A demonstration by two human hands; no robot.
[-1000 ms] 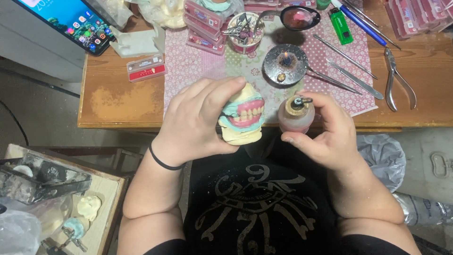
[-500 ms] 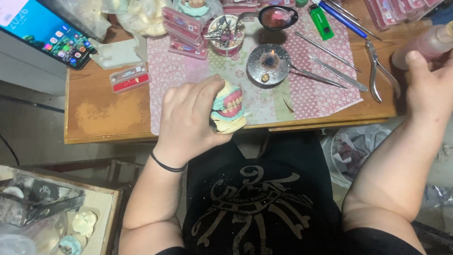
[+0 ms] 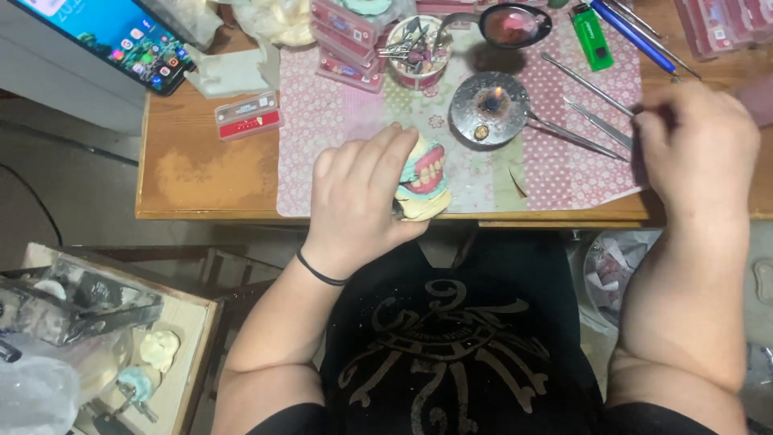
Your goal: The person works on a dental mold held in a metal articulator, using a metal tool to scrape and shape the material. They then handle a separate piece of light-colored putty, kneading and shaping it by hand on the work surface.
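The left hand (image 3: 354,205) wraps curled fingers around the pale plaster denture model with pink gums (image 3: 423,184) at the worktop's (image 3: 201,181) front edge. The right hand (image 3: 696,149), fingers pinched on a thin metal instrument (image 3: 600,121), lies well to its right.

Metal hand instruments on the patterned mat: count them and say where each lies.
3 clearly show: one long probe angled below the green lighter, two more beside the round burner dish. The right hand may hide others.
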